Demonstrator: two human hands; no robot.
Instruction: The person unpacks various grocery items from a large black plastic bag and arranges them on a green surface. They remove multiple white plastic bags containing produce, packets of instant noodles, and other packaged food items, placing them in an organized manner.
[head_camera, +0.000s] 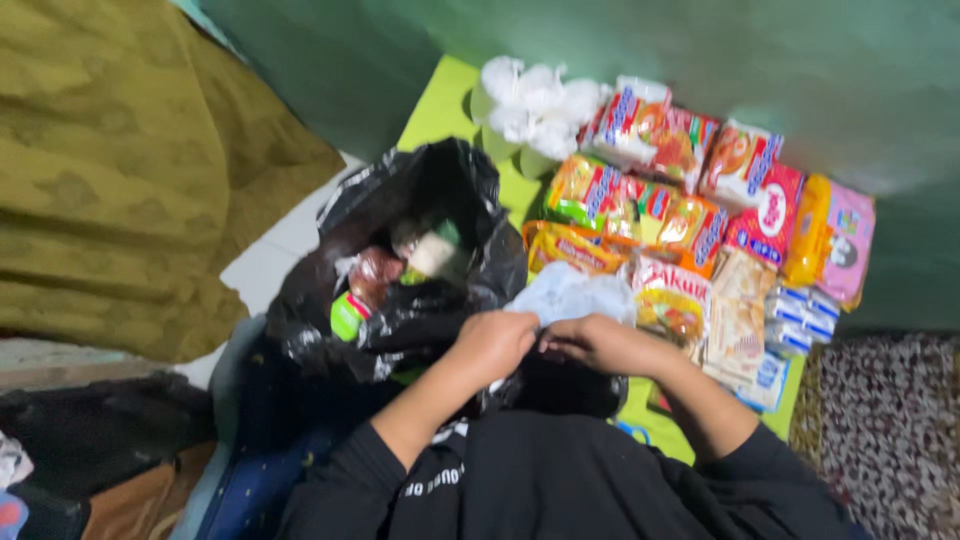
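Both hands meet close in front of the person's chest, over a pale, crumpled plastic bag (572, 292). The left hand (492, 343) is curled into a loose fist with its knuckles up, pinching the near edge of that pale bag; the right hand (598, 343) lies flat beside it, fingers closed on the same edge, so the two hands nearly touch. The bag sits between a black plastic bag (400, 320) on the left and a spread of packets on the right.

The black bag gapes open (its contents are blurred, but a green-capped bottle (347, 316) and some wrapped items show inside). To the right, instant noodle packets (640, 205) in orange, yellow and red lie overlapping on a lime-green mat (440, 110), with a pink-and-yellow packet (838, 240) at the far edge and a knotted white bag (535, 105) at the top. An olive cloth (120, 170) fills the left side.
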